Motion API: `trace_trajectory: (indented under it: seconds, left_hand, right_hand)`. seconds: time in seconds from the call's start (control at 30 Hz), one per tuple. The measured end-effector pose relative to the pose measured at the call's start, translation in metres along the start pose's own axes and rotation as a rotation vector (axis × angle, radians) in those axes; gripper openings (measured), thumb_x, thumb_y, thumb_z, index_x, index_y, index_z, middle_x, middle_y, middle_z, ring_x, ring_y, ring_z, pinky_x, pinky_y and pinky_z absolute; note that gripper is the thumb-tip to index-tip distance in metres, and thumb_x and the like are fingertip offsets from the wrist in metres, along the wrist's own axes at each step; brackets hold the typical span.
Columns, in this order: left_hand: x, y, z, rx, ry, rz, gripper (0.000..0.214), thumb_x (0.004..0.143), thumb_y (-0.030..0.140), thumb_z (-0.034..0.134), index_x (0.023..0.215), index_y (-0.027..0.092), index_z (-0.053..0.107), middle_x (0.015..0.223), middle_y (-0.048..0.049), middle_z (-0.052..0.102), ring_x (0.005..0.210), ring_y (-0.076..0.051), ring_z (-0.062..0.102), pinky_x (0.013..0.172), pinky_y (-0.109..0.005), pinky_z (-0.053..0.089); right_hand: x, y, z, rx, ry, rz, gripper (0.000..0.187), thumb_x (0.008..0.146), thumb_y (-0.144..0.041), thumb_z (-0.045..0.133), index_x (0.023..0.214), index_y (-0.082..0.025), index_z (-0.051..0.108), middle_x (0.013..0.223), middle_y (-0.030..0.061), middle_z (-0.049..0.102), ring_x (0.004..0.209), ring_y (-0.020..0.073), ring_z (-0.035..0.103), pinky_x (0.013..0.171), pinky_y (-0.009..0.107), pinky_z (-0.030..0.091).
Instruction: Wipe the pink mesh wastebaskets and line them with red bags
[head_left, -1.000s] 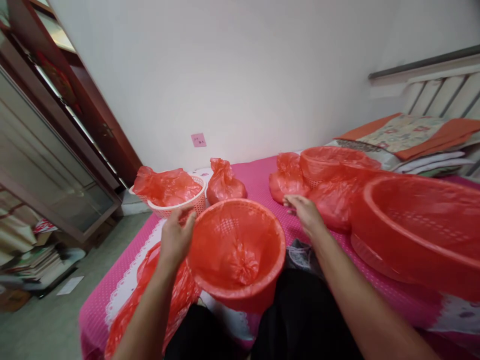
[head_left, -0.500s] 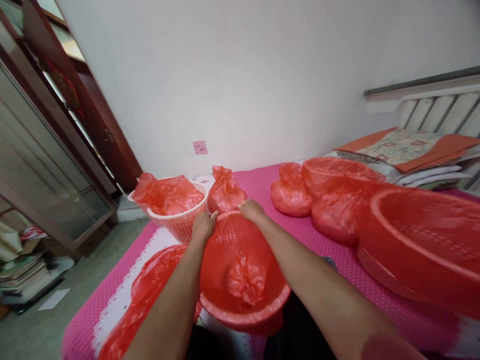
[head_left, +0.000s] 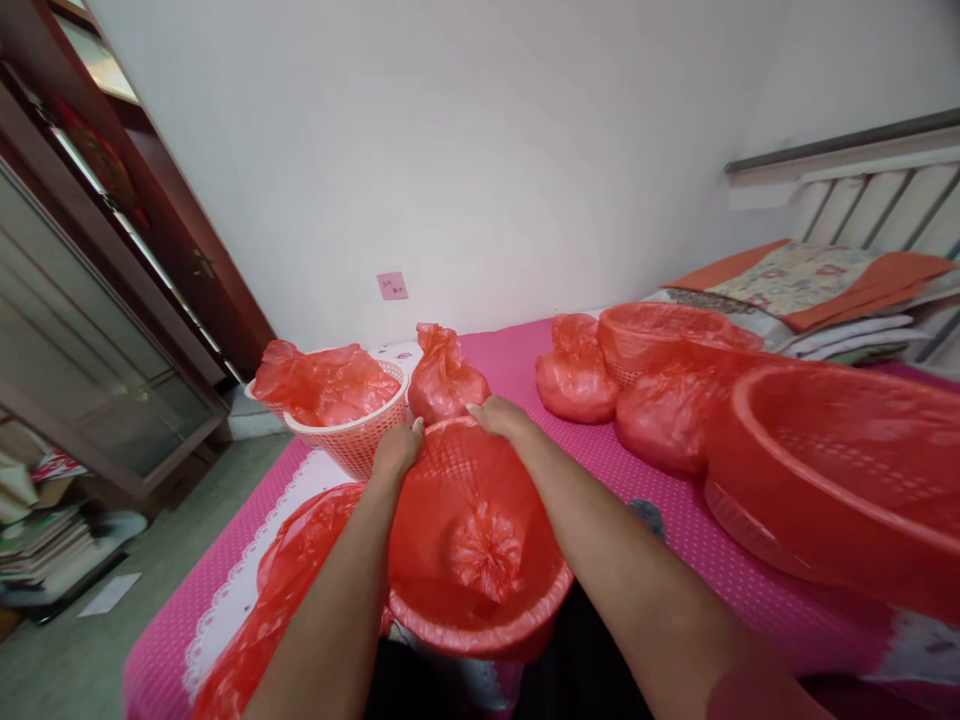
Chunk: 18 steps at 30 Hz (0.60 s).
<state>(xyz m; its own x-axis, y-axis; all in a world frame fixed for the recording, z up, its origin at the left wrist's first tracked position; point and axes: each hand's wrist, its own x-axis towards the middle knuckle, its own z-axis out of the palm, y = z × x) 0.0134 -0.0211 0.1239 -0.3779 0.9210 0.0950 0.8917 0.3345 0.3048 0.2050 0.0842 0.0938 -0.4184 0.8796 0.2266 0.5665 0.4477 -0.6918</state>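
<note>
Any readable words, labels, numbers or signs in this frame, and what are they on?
Nothing can be read.
Pink note stuck on the white wall: dark handwritten marks, too small and blurred to make out.
Red decoration on the wooden door: no legible characters.
Red bags, baskets and the pink bedspread: no print visible.

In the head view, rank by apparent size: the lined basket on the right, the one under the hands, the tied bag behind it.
1. Right lined basket, though nearness may inflate it.
2. Basket under the hands.
3. Tied bag, clearly smallest.
</note>
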Motion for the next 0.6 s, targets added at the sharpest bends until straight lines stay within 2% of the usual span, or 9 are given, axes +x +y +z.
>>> trace_trajectory:
  seconds: [0.07, 0.13, 0.3, 0.43, 0.5, 0.6]
  left_hand:
    - [-0.001, 0.001, -0.001, 0.005, 0.003, -0.002, 0.064, 0.103, 0.047, 0.028, 0.106, 0.005, 0.076, 0.119, -0.0303, 0.075, 0.114, -0.036, 0.072, 0.088, -0.038, 0.051]
    - [-0.004, 0.002, -0.003, 0.004, 0.014, 0.012, 0.06, 0.102, 0.046, 0.03, 0.104, 0.009, 0.076, 0.116, -0.0263, 0.077, 0.111, -0.035, 0.073, 0.087, -0.037, 0.051]
    - [-0.01, 0.005, -0.006, -0.003, 0.048, 0.067, 0.047, 0.101, 0.047, 0.039, 0.096, 0.018, 0.075, 0.108, -0.0172, 0.08, 0.106, -0.032, 0.073, 0.083, -0.035, 0.05]
    - [-0.011, 0.005, -0.005, -0.009, 0.061, 0.076, 0.051, 0.103, 0.044, 0.033, 0.098, 0.017, 0.075, 0.109, -0.0187, 0.079, 0.105, -0.033, 0.073, 0.082, -0.037, 0.05]
    - [-0.011, 0.004, -0.004, -0.01, 0.064, 0.081, 0.056, 0.103, 0.047, 0.029, 0.096, 0.016, 0.075, 0.108, -0.02, 0.079, 0.105, -0.034, 0.073, 0.081, -0.037, 0.049]
    - [-0.011, 0.003, -0.003, -0.005, 0.047, 0.111, 0.056, 0.101, 0.055, 0.035, 0.089, 0.018, 0.075, 0.1, -0.0171, 0.08, 0.099, -0.033, 0.073, 0.078, -0.036, 0.048]
  right_hand:
    - [-0.002, -0.001, 0.0, -0.043, 0.013, 0.035, 0.04, 0.094, -0.055, 0.064, 0.105, -0.019, 0.077, 0.095, 0.0152, 0.078, 0.101, 0.0299, 0.07, 0.082, 0.033, 0.049]
    - [-0.004, -0.004, 0.0, -0.089, 0.024, 0.064, 0.042, 0.096, -0.055, 0.061, 0.107, -0.018, 0.076, 0.097, 0.0154, 0.077, 0.101, 0.029, 0.07, 0.08, 0.032, 0.048]
    - [-0.007, -0.016, -0.002, -0.168, 0.039, 0.079, 0.031, 0.098, -0.043, 0.058, 0.097, -0.018, 0.075, 0.1, 0.0155, 0.076, 0.096, 0.0285, 0.07, 0.073, 0.031, 0.043]
    - [-0.012, -0.023, -0.006, -0.188, 0.037, 0.058, 0.038, 0.099, -0.05, 0.053, 0.09, -0.019, 0.074, 0.089, 0.0117, 0.073, 0.085, 0.0254, 0.066, 0.067, 0.032, 0.04]
    - [-0.015, -0.025, -0.007, -0.19, 0.013, 0.036, 0.042, 0.096, -0.058, 0.056, 0.083, -0.021, 0.072, 0.081, 0.0084, 0.07, 0.077, 0.0229, 0.063, 0.064, 0.031, 0.038]
    - [-0.017, -0.025, -0.007, -0.196, -0.022, 0.013, 0.044, 0.09, -0.061, 0.064, 0.07, -0.022, 0.067, 0.071, 0.0044, 0.065, 0.067, 0.019, 0.057, 0.061, 0.03, 0.036]
